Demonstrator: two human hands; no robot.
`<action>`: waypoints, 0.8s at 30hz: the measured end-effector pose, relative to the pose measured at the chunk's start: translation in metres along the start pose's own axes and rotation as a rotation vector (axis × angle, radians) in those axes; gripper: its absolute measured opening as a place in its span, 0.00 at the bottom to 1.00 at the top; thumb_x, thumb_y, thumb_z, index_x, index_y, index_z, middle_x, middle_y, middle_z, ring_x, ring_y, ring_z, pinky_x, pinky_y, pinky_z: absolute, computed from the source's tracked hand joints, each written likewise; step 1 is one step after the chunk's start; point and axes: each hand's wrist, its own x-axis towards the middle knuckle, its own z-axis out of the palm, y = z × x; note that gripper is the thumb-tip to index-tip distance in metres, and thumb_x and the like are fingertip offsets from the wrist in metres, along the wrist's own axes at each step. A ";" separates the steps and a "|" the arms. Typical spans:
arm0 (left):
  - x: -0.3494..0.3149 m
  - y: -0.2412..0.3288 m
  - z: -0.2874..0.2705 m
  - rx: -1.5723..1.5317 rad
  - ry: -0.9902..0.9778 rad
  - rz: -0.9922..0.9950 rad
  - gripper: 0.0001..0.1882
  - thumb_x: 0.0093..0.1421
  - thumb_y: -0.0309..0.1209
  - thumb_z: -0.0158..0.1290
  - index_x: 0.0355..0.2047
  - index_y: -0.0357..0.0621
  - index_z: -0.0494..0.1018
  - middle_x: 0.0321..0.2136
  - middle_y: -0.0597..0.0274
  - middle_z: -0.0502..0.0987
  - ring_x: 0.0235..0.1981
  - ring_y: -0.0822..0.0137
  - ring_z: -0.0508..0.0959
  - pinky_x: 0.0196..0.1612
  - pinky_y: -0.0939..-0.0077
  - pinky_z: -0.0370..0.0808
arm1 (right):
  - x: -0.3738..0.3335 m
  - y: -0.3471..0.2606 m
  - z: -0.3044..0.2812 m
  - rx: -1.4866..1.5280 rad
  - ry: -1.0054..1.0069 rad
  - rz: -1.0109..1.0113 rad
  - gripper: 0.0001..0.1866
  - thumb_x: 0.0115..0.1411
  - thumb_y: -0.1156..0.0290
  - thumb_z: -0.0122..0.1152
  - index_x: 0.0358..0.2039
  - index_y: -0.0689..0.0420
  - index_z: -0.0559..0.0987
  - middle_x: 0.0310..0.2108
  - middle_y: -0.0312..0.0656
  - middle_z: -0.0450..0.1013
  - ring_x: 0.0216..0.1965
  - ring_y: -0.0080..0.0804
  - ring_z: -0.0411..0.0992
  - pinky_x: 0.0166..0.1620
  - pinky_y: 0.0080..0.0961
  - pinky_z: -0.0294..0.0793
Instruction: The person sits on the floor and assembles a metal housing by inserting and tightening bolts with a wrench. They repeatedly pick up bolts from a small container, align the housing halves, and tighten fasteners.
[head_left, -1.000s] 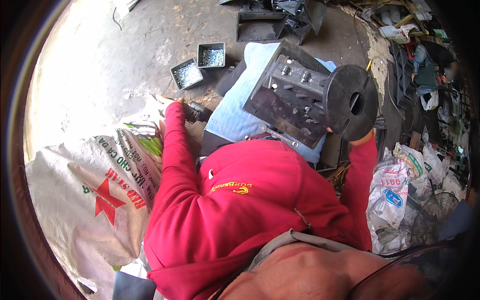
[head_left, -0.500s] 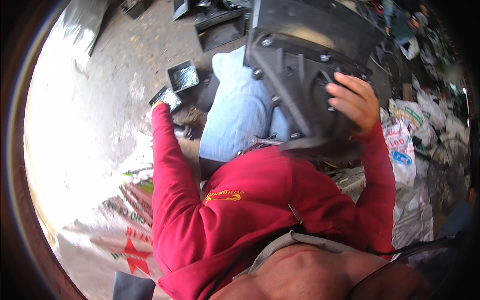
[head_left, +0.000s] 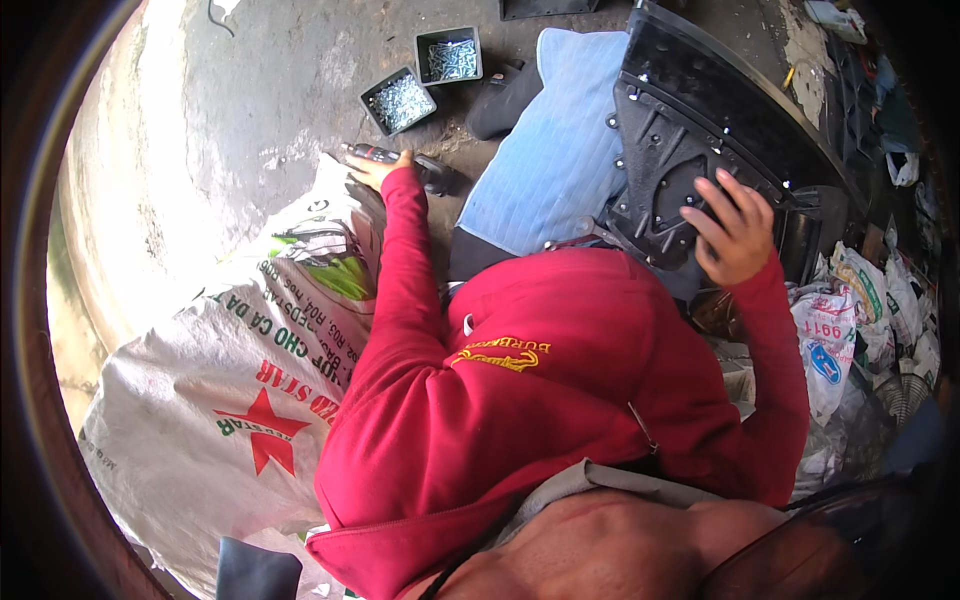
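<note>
Overall, the arms are spread wide, each red sleeve reaching forward from the shoulder. Stretched out nearly straight, the left arm ends at the left hand [head_left: 382,169], which is low by the floor, palm down, closed around the middle of a black power tool [head_left: 437,176]; the tool shows on either side of the hand. Beside that forearm stands a white woven sack [head_left: 190,430], and just beyond the hand are a tray of small hardware [head_left: 412,119] and a tray of screws [head_left: 421,62].

More sharply bent at the elbow, the right arm brings the right hand [head_left: 735,225] up over a black ribbed bracket assembly [head_left: 650,140], fingers loosely spread and slightly curved, back of the hand upward; I cannot tell whether the fingertips touch it. The assembly is tilted at the right edge of a light-blue cloth [head_left: 560,140], near a wrench [head_left: 605,235].
</note>
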 end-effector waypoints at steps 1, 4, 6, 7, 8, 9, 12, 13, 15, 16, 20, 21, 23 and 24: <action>-0.011 0.000 -0.009 -0.126 -0.064 -0.104 0.70 0.36 0.34 0.74 0.70 0.53 0.34 0.65 0.37 0.52 0.64 0.43 0.60 0.64 0.58 0.64 | 0.000 0.005 -0.005 0.075 0.122 0.023 0.22 0.50 0.69 0.64 0.48 0.47 0.78 0.59 0.34 0.68 0.59 0.38 0.66 0.59 0.38 0.62; -0.012 -0.041 -0.005 -0.323 -0.124 -0.102 0.71 0.35 0.35 0.76 0.71 0.52 0.37 0.53 0.41 0.70 0.52 0.50 0.74 0.58 0.62 0.69 | 0.011 0.015 -0.022 0.085 0.372 0.144 0.25 0.50 0.69 0.65 0.51 0.53 0.77 0.57 0.40 0.70 0.56 0.39 0.68 0.58 0.38 0.65; -0.015 -0.049 -0.019 -0.337 -0.104 -0.020 0.71 0.33 0.37 0.77 0.71 0.51 0.40 0.52 0.42 0.72 0.51 0.52 0.75 0.56 0.62 0.71 | 0.025 0.025 -0.019 -0.074 0.321 0.214 0.27 0.51 0.68 0.67 0.53 0.57 0.76 0.55 0.40 0.72 0.52 0.39 0.70 0.55 0.33 0.67; -0.005 -0.066 -0.011 -0.294 -0.062 0.056 0.70 0.34 0.36 0.77 0.71 0.51 0.41 0.52 0.41 0.72 0.50 0.51 0.76 0.56 0.63 0.70 | 0.028 0.024 -0.016 -0.066 0.252 0.209 0.27 0.51 0.66 0.68 0.53 0.56 0.76 0.51 0.38 0.74 0.48 0.38 0.71 0.51 0.32 0.68; -0.011 -0.048 -0.023 -0.278 -0.086 0.032 0.66 0.35 0.31 0.74 0.70 0.48 0.43 0.54 0.44 0.69 0.51 0.53 0.74 0.56 0.65 0.70 | 0.032 0.020 -0.012 -0.081 0.267 0.252 0.27 0.51 0.65 0.69 0.53 0.53 0.77 0.48 0.36 0.75 0.45 0.37 0.71 0.49 0.32 0.68; -0.018 -0.024 -0.036 -0.262 -0.111 0.009 0.62 0.36 0.25 0.71 0.69 0.44 0.45 0.56 0.47 0.67 0.52 0.55 0.73 0.56 0.66 0.70 | 0.036 0.016 -0.009 -0.097 0.281 0.297 0.26 0.50 0.65 0.70 0.52 0.51 0.78 0.44 0.35 0.76 0.43 0.35 0.72 0.46 0.31 0.68; 0.015 -0.042 -0.031 -0.374 0.057 0.169 0.62 0.34 0.29 0.72 0.68 0.38 0.48 0.60 0.45 0.64 0.58 0.54 0.68 0.63 0.66 0.62 | 0.043 0.019 -0.008 -0.063 0.314 0.324 0.25 0.49 0.63 0.71 0.50 0.46 0.80 0.39 0.32 0.75 0.39 0.33 0.71 0.44 0.31 0.69; 0.032 -0.046 -0.020 -0.357 0.103 0.200 0.62 0.34 0.29 0.73 0.68 0.38 0.48 0.60 0.45 0.63 0.58 0.53 0.68 0.64 0.65 0.62 | 0.045 0.021 -0.007 -0.072 0.317 0.337 0.24 0.49 0.63 0.71 0.49 0.45 0.80 0.39 0.32 0.75 0.38 0.33 0.71 0.43 0.31 0.69; 0.055 -0.047 -0.013 -0.312 0.197 0.264 0.62 0.34 0.30 0.73 0.67 0.38 0.49 0.60 0.44 0.63 0.58 0.51 0.68 0.64 0.64 0.61 | 0.046 0.021 -0.003 -0.082 0.320 0.368 0.22 0.49 0.62 0.71 0.47 0.44 0.81 0.38 0.31 0.75 0.37 0.33 0.71 0.41 0.32 0.69; 0.061 -0.040 -0.014 -0.179 0.246 0.300 0.60 0.35 0.28 0.72 0.67 0.38 0.49 0.58 0.42 0.65 0.58 0.49 0.69 0.63 0.63 0.63 | 0.046 0.018 -0.002 -0.085 0.316 0.389 0.22 0.49 0.62 0.71 0.47 0.44 0.81 0.38 0.30 0.75 0.37 0.34 0.71 0.41 0.32 0.69; 0.097 -0.036 0.001 -0.130 0.195 0.215 0.65 0.31 0.38 0.76 0.67 0.35 0.49 0.53 0.39 0.70 0.53 0.48 0.74 0.59 0.63 0.68 | 0.046 0.010 -0.001 -0.076 0.318 0.454 0.19 0.49 0.62 0.71 0.44 0.43 0.81 0.38 0.30 0.75 0.37 0.36 0.70 0.42 0.33 0.69; 0.105 -0.044 0.005 -0.119 0.188 0.254 0.68 0.29 0.41 0.77 0.66 0.35 0.49 0.52 0.40 0.71 0.52 0.48 0.74 0.59 0.63 0.68 | 0.046 0.009 0.001 -0.070 0.322 0.459 0.19 0.49 0.62 0.71 0.44 0.43 0.81 0.38 0.30 0.75 0.38 0.36 0.70 0.42 0.34 0.69; 0.078 -0.003 0.015 0.092 0.179 0.344 0.69 0.27 0.44 0.78 0.66 0.36 0.49 0.52 0.40 0.72 0.53 0.48 0.74 0.58 0.63 0.69 | 0.041 0.001 0.002 -0.119 0.307 0.523 0.19 0.48 0.62 0.71 0.43 0.42 0.81 0.38 0.30 0.75 0.38 0.36 0.70 0.42 0.34 0.68; 0.086 -0.016 0.011 0.204 0.278 0.365 0.72 0.23 0.47 0.78 0.66 0.36 0.50 0.52 0.42 0.72 0.53 0.48 0.74 0.58 0.62 0.69 | 0.040 -0.001 0.003 -0.112 0.317 0.525 0.19 0.48 0.62 0.71 0.43 0.41 0.81 0.38 0.30 0.74 0.38 0.37 0.70 0.42 0.35 0.68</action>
